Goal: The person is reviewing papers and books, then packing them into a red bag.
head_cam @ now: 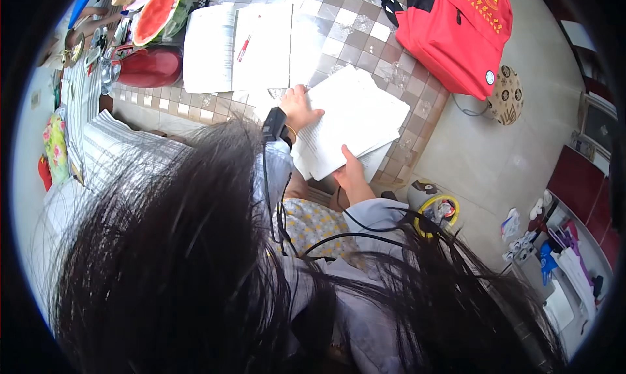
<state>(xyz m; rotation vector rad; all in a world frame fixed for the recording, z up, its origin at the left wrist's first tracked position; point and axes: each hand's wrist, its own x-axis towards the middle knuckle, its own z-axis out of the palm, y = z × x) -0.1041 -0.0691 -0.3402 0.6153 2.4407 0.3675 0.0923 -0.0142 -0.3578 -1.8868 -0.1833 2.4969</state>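
A loose stack of white printed papers (354, 117) lies fanned out over the near edge of the table, its sheets at uneven angles. My left hand (297, 110) is at the stack's left edge, thumb over the top sheet and fingers along the side. At the near right edge, my right hand (353, 173) pinches the papers, thumb above and the other fingers mostly hidden underneath. Beyond my left hand an open book (210, 51) lies flat, and a red-and-white pen (243, 47) rests on its right-hand page.
A red thermos jug (151, 66) and a cut watermelon half (157, 15) stand at the left of the checkered tabletop (376, 51). A red backpack (457, 39) sits at the right edge, near a patterned stool (506, 95). A yellow-rimmed bin (440, 215) stands on the floor.
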